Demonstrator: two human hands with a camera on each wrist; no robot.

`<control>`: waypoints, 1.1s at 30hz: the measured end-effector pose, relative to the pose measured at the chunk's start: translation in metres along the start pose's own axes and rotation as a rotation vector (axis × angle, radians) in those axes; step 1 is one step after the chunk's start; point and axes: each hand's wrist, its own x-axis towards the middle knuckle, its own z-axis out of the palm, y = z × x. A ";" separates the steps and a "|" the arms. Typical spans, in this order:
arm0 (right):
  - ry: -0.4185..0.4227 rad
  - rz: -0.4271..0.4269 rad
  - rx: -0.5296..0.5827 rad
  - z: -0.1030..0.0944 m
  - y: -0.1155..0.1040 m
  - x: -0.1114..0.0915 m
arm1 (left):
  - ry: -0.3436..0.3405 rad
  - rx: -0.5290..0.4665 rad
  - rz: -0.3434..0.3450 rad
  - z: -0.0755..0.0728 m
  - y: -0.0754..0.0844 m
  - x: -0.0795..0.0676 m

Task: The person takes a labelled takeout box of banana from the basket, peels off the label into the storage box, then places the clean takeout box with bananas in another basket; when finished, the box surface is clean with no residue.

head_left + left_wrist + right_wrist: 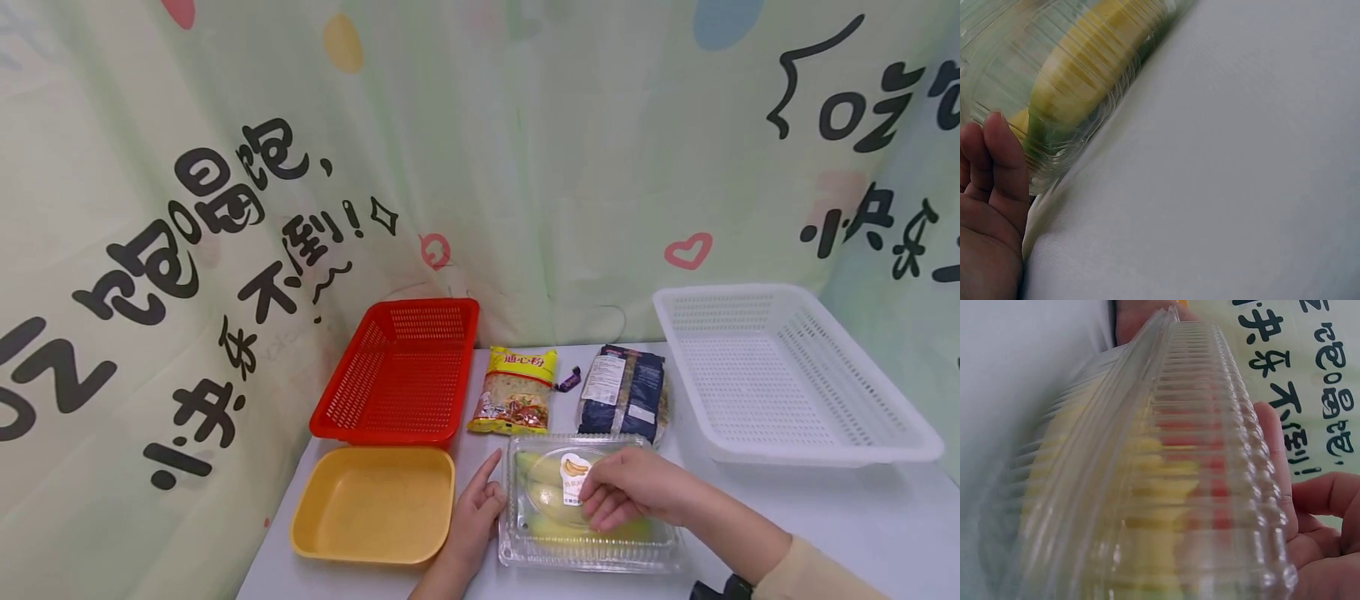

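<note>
A clear plastic clamshell box [588, 560] lies on the table with yellow-green bananas [1079, 69] inside and a white banana label [572, 482] on its lid. At its left side rests my left hand [474, 521], the index finger extended forward and the other fingers loosely bent beside the ribbed wall [997, 75]. My right hand [628, 487] is over the lid by the label, its fingers relaxed and partly curled. In the right wrist view, those fingers [1274, 447] lie along the lid's top edge.
A yellow tub [375, 504] and a red basket [420, 367] stand left. Behind the box are a yellow pasta bag [516, 392], a small purple wrapped candy [570, 379] and a dark blue food package [624, 392]. A white basket [750, 383] stands right, before a printed curtain [570, 167].
</note>
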 end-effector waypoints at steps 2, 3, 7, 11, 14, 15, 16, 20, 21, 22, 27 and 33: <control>0.027 -0.020 -0.024 0.002 0.001 0.002 | 0.003 0.000 -0.009 0.000 0.000 0.000; 0.034 -0.034 -0.033 0.002 0.002 0.003 | 0.004 -0.003 -0.012 0.000 0.000 0.000; 0.040 -0.084 -0.024 0.004 0.004 0.005 | 0.005 -0.009 -0.014 0.000 0.000 0.001; 0.043 -0.094 0.011 0.003 0.005 0.006 | 0.007 -0.016 -0.014 0.001 0.000 0.000; 0.042 -0.074 0.012 0.001 0.003 0.005 | 0.019 -0.006 -0.028 0.002 0.001 0.000; 0.040 -0.067 0.005 0.000 0.003 0.005 | 0.023 0.001 -0.034 0.002 0.001 0.000; 0.035 -0.055 -0.005 -0.001 0.002 0.004 | 0.024 0.005 -0.035 0.002 0.001 0.000; -0.013 -0.010 -0.061 -0.004 0.000 -0.002 | 0.016 0.004 -0.022 0.002 0.001 0.000; -0.026 -0.005 -0.066 -0.005 0.000 -0.003 | 0.011 -0.001 -0.012 0.002 0.001 0.000; -0.040 0.002 -0.062 -0.005 0.000 -0.004 | 0.007 -0.003 -0.002 0.001 0.001 0.000; -0.070 0.004 0.008 -0.005 0.001 -0.002 | -0.006 -0.015 0.045 0.000 0.000 0.000; 0.010 -0.010 -0.001 0.000 0.003 0.004 | -0.003 -0.019 0.054 0.000 -0.003 0.002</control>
